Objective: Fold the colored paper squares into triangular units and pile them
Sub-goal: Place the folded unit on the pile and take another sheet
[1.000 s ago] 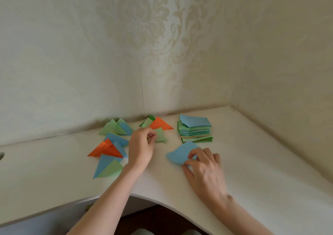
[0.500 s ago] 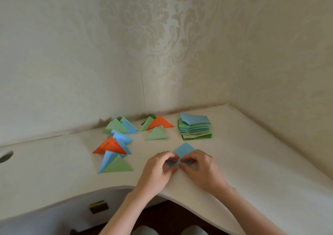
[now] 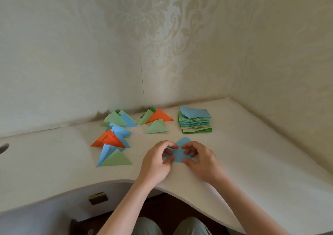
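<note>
— Where is the sheet being worked?

— The light blue paper square (image 3: pixel 180 149) lies on the cream-white curved desk (image 3: pixel 252 159), near its front edge, one corner pointing toward the wall. The person's left hand (image 3: pixel 157 159) pinches its left side with curled fingers and thumb; the right hand (image 3: pixel 200 158) pinches its right side likewise.

— And the rest?

— A stack of unfolded blue and green paper squares (image 3: pixel 195 121) sits behind it, well apart. To the left, the folded green, blue and orange paper triangles (image 3: pixel 115 141) lie in loose overlapping clusters.
</note>
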{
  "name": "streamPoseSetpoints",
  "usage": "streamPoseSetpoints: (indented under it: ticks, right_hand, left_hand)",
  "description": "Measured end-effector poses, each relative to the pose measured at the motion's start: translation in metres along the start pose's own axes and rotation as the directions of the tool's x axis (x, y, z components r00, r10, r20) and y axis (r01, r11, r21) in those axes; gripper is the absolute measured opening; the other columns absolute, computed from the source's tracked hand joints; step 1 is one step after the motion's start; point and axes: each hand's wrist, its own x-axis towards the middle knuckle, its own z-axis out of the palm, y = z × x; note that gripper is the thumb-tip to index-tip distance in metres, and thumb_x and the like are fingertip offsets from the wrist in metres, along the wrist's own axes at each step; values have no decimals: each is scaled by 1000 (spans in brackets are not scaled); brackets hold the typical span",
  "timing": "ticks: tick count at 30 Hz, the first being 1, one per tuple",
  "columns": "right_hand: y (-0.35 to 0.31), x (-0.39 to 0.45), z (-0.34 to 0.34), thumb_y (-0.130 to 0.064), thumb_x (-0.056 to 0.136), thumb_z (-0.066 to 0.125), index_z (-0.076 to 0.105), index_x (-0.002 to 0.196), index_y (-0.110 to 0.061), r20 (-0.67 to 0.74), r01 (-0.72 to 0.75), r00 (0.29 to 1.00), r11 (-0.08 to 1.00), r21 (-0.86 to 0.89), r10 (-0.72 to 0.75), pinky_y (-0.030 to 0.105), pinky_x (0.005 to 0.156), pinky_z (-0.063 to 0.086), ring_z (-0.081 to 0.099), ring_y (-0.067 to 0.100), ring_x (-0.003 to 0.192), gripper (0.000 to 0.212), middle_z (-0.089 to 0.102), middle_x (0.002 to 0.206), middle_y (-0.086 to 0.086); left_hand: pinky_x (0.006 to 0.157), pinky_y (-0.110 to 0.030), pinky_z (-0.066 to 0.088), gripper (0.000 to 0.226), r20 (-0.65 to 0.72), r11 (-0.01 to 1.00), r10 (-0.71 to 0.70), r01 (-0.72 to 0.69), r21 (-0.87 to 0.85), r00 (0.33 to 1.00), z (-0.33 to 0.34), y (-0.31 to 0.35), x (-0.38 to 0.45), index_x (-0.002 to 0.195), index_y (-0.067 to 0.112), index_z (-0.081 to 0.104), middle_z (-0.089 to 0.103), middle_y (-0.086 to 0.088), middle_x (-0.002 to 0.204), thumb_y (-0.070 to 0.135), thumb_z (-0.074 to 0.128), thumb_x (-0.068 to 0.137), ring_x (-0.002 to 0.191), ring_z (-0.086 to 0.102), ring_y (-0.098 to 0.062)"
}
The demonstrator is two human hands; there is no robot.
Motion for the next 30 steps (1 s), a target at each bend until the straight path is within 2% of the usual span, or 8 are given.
streamPoseSetpoints:
  ticks: [7,10,13,16,20,24,26,30]
  right_hand:
    - [2,-4,-7,-10,79,72,65,99,-27,22,49,999,998,29,-50,5,77,39,55,-3,84,27,64,93,-9]
    - [-1,-11,-3,-30,80,73,68,93,-26,-25,114,993,988,-106,-117,18,82,42,56,2,87,14,59,93,-15]
    - [-7,-11,0,-31,85,68,68,91,-21,-26,97,994,978,-186,-103,29,85,41,54,9,91,11,55,94,-11]
    - [-7,-9,-11,-23,90,62,65,92,-14,48,115,993,972,-203,-108,29,86,42,52,14,91,10,54,95,-6]
    - [-3,-10,-34,-24,90,62,64,90,-15,97,140,988,973,-184,-123,24,84,44,55,11,90,8,59,95,-6]
    - [2,-22,-30,-19,82,72,65,94,-19,18,140,990,984,-114,-138,15,82,44,58,2,90,14,62,94,-12]
    - [7,-26,-28,-18,85,69,68,93,-16,-8,193,981,974,-122,-196,15,84,44,58,0,91,9,63,96,-12]
    - [11,-28,-29,-27,87,68,72,89,-16,4,238,970,955,-174,-242,15,87,43,58,1,94,12,63,101,-11]
  left_hand:
    - [87,-14,43,36,29,990,81,-77,-122,996,-12,-1,-7,102,26,66,65,17,102,-4,58,83,100,60,-3]
    - [93,-13,40,40,26,990,116,-113,-88,993,-16,-2,-12,105,33,63,62,23,106,4,60,77,110,55,-4]
    - [95,-10,35,45,50,991,129,-130,16,990,-15,0,-16,108,37,59,56,29,108,15,56,68,112,49,0]
    - [95,-16,37,41,25,983,152,-154,99,988,-13,-2,-14,108,31,62,56,26,106,10,61,73,107,48,2]
    - [88,-23,41,21,-22,971,184,-178,162,983,-9,-1,-10,93,24,67,62,17,94,7,66,81,98,52,-8]
    - [81,-27,44,9,-34,965,210,-202,168,977,-7,0,-10,82,22,69,64,15,85,13,69,83,90,55,-10]
    - [79,-30,44,3,-30,966,203,-195,173,979,-8,0,-10,81,21,68,63,15,83,20,70,84,87,54,-11]
    - [78,-34,44,8,-29,971,144,-135,199,989,-5,4,-5,84,19,67,61,13,78,27,67,87,82,53,-13]
